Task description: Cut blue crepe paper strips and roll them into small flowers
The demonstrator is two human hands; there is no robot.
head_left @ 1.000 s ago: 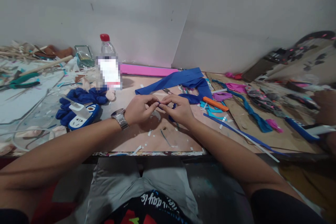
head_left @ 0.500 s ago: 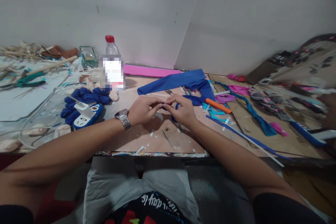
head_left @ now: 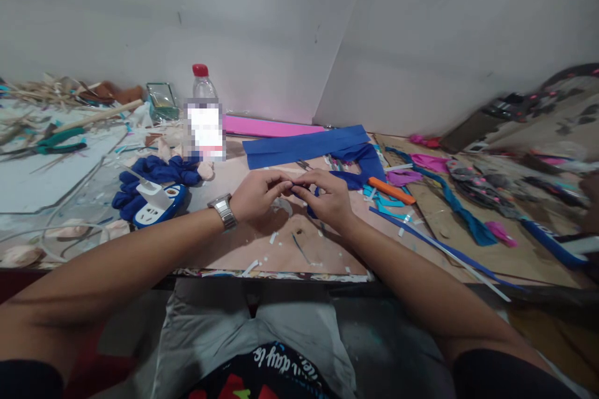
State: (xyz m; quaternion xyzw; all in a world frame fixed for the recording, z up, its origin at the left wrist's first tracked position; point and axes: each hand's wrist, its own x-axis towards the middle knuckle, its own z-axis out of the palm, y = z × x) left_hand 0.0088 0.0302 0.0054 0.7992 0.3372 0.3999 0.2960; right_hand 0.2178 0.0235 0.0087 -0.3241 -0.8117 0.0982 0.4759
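My left hand [head_left: 257,194], with a metal watch on the wrist, and my right hand [head_left: 327,199] meet over the middle of the wooden table [head_left: 243,243]. Both pinch a narrow dark blue strip [head_left: 299,187] between their fingertips. The strip runs back past my right hand toward a wider piece of blue fabric [head_left: 309,144] lying flat behind the hands. An orange utility knife [head_left: 390,190] lies just right of my right hand.
A plastic bottle [head_left: 204,113] with a red cap stands at the back left, near a bunched blue cloth [head_left: 154,171] and a blue-white power strip [head_left: 156,202]. Pink paper [head_left: 266,127] lies along the wall. Coloured scraps and strips cover the right side. Green pliers [head_left: 58,143] lie far left.
Both hands stayed together, working the blue strip with small finger moves. The wide blue fabric behind them now lies flatter. The view drifted slightly.
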